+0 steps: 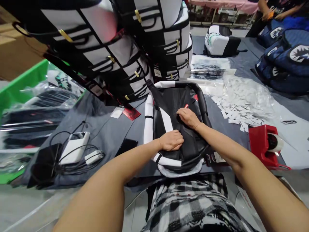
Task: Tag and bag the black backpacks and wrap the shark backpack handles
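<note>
A black and white backpack (163, 84) lies on the table in front of me, its back panel and shoulder straps facing up. My left hand (172, 140) is closed on a black shoulder strap (166, 120) that has a white stripe, low on the bag. Slightly higher and to the right, my right hand (188, 118) has its fingers curled onto the other black strap (189, 135). What lies under the fingertips of both hands is hidden. A small red tab (186, 105) shows just above my right hand.
Stacked black and white backpacks (135, 48) rise behind. Left are a green crate (26, 80) of bagged goods and a white power bank (76, 146) with cables. Right are a red tape dispenser (262, 146), scattered white tags (238, 112) and blue backpacks (287, 61). Another person (277, 9) stands beyond.
</note>
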Demonstrator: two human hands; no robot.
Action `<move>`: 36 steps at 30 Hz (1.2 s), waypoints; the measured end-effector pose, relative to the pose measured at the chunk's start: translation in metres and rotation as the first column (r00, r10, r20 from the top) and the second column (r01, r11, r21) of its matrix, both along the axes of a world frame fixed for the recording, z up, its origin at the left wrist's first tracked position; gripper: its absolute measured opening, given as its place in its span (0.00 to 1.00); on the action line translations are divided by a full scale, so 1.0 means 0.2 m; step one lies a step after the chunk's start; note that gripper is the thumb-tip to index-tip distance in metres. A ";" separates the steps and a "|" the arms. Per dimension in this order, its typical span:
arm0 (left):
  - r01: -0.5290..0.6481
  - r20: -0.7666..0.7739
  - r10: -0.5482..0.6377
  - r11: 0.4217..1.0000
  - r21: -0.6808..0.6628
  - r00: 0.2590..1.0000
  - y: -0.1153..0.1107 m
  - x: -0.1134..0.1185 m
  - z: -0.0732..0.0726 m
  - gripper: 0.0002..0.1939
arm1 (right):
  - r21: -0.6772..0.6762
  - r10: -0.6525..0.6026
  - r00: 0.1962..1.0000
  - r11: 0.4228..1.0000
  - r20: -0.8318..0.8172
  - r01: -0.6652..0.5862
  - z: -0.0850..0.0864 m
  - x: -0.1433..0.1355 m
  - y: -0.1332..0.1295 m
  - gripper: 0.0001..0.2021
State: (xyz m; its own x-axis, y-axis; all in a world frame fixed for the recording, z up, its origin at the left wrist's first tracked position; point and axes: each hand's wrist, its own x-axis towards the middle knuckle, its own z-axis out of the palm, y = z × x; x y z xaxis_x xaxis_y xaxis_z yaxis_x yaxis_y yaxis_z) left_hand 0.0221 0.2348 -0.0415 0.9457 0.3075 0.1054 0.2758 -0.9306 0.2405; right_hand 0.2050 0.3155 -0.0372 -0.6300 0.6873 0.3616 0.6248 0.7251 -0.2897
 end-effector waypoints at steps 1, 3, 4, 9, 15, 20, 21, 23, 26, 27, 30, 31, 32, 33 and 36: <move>-0.038 -0.020 0.038 0.999 -0.004 0.999 0.01 0.00 -0.02 0.12 | 0.019 0.006 1.000 1.000 -0.028 -0.006 0.04 0.00 -0.04 0.16; -0.105 -0.062 0.103 0.994 -0.027 0.993 0.02 0.00 -0.03 0.11 | 0.058 0.142 0.990 0.988 -0.026 -0.140 0.14 0.00 -0.15 0.14; -0.137 -0.074 0.134 0.990 -0.040 0.988 0.02 -0.01 -0.01 0.12 | 0.063 0.278 0.960 0.958 0.020 -0.278 0.19 -0.01 -0.22 0.13; -0.567 0.043 0.566 0.823 0.026 0.823 0.00 -0.05 0.06 0.22 | -0.164 0.742 0.612 0.663 0.274 -0.731 0.31 -0.04 -0.51 0.08; -0.823 -0.021 0.824 0.566 0.052 0.566 -0.02 -0.03 -0.02 0.37 | -0.166 0.739 0.588 0.658 0.329 -0.734 0.12 -0.08 -0.43 0.08; -0.826 -0.010 0.829 0.558 0.084 0.559 0.04 -0.04 -0.04 0.33 | -0.060 0.629 0.663 0.742 0.406 -0.668 0.00 -0.11 -0.28 0.07; -0.824 -0.016 0.828 0.559 0.091 0.560 0.04 -0.04 -0.03 0.33 | -0.046 0.617 0.671 0.749 0.411 -0.661 0.00 -0.12 -0.28 0.07; -0.817 -0.041 0.825 0.565 0.117 0.564 0.03 -0.05 -0.01 0.33 | -0.016 0.564 0.714 0.789 0.414 -0.614 0.01 -0.12 -0.29 0.07; -0.787 -0.092 0.805 0.593 0.169 0.587 -0.05 -0.07 -0.01 0.36 | 0.084 0.368 0.865 0.905 0.341 -0.418 0.05 -0.08 -0.38 0.06; -0.777 -0.101 0.798 0.602 0.184 0.594 -0.08 -0.08 -0.01 0.37 | 0.119 0.290 0.916 0.936 0.277 -0.332 0.07 -0.04 -0.42 0.06; -0.753 -0.134 0.780 0.626 0.202 0.612 -0.14 -0.13 0.01 0.36 | 0.131 0.076 0.997 0.989 0.006 -0.076 0.15 0.16 -0.59 0.06; -0.748 -0.158 0.773 0.634 0.196 0.614 -0.14 -0.14 0.03 0.36 | 0.100 -0.006 0.995 0.995 -0.095 0.016 0.18 0.25 -0.67 0.06; -0.746 -0.188 0.768 0.640 0.184 0.612 -0.14 -0.14 0.05 0.36 | 0.056 -0.095 0.977 0.993 -0.193 0.108 0.22 0.34 -0.75 0.06; -0.743 -0.224 0.760 0.647 0.169 0.611 -0.14 -0.14 0.08 0.35 | 0.008 -0.188 0.942 0.980 -0.279 0.198 0.26 0.44 -0.85 0.05; -0.730 -0.321 0.722 0.672 0.120 0.613 -0.16 -0.06 0.11 0.29 | -0.081 -0.445 0.786 0.886 -0.430 0.458 0.32 0.75 -1.15 0.05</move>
State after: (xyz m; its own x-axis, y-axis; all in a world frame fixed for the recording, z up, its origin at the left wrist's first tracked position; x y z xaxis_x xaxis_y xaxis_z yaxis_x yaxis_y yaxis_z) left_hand 0.0107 0.2034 -0.0203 0.3865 0.9070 -0.1674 0.9213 -0.3879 0.0259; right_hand 0.3543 0.0858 0.0269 -0.0298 0.8407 0.5407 0.7018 0.4027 -0.5875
